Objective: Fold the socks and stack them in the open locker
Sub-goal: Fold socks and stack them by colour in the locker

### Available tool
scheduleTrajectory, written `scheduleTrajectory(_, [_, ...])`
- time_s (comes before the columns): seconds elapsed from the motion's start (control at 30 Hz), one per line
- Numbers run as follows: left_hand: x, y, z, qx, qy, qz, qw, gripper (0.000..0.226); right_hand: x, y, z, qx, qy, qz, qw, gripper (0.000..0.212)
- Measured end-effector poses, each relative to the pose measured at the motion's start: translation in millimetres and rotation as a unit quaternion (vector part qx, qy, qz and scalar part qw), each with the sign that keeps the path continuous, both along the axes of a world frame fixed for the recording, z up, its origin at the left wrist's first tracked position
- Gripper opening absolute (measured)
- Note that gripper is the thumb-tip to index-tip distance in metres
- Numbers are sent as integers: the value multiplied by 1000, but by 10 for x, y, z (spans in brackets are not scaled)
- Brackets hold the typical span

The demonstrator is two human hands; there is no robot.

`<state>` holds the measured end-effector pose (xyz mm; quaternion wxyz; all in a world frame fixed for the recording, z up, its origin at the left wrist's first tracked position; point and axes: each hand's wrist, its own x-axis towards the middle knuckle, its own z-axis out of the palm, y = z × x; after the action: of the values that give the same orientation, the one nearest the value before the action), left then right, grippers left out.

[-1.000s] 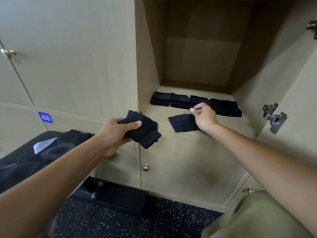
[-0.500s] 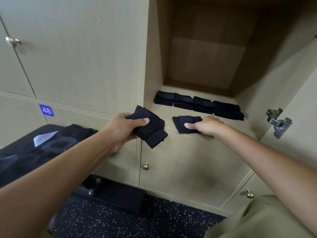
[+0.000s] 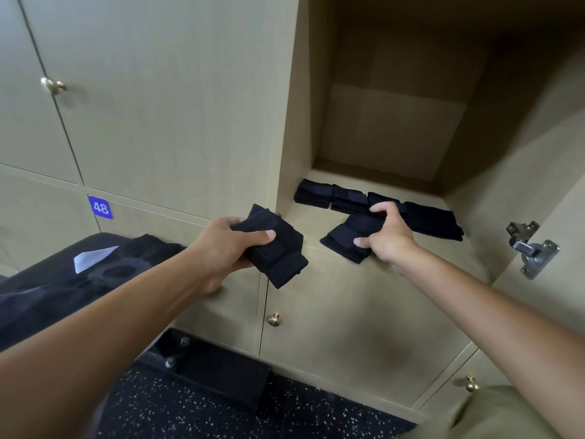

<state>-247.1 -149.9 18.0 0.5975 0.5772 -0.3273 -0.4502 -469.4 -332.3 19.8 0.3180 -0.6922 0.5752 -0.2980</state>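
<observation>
folded sock [image 3: 346, 239] under right hand [image 3: 387, 236]

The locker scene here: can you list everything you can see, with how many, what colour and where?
Folded sock piles: four, black, in a row on the open locker's floor.
Folded sock: one, black, at the locker's front edge, in the right hand's grip.
Folded socks: one bundle, black, held in front of the lockers, left of the opening.
Number tag: one, blue, reads 48, on a closed door at left.
Knobs: three seen, brass, on closed doors.
Hinge: one, silver metal, on the open door at right.
Bag: one, black, lower left.
Floor: dark, speckled.
Left hand: fingers round the bundle.
Right hand: fingers pinch the single sock.
</observation>
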Motion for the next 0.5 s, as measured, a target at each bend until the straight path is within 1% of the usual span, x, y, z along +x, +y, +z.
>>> scheduleTrajectory(0.07, [1,4,4,0,1,1,1000,30,-25,-46,-35,0,-60,-14,998,55])
scheduleTrajectory(0.13, [-3,1,9,-1,2,0,1000,30,-59,-85,-43,-7,-99,-32,995,39])
scheduleTrajectory(0.23, [-11,-11,12,-2,0,-5,1000,31,-117,-114,-22,-24,-134,-53,989,13])
scheduleTrajectory(0.27, [-16,-19,14,-2,0,-5,1000,31,-126,-131,6,-22,-153,-48,987,12])
scheduleTrajectory(0.33, [-32,-31,13,0,0,-4,1000,29,-116,-190,89,-9,-197,-34,980,19])
scheduleTrajectory(0.5, [-47,-69,12,3,1,-2,1000,30,87,-457,273,21,-305,-19,952,28])
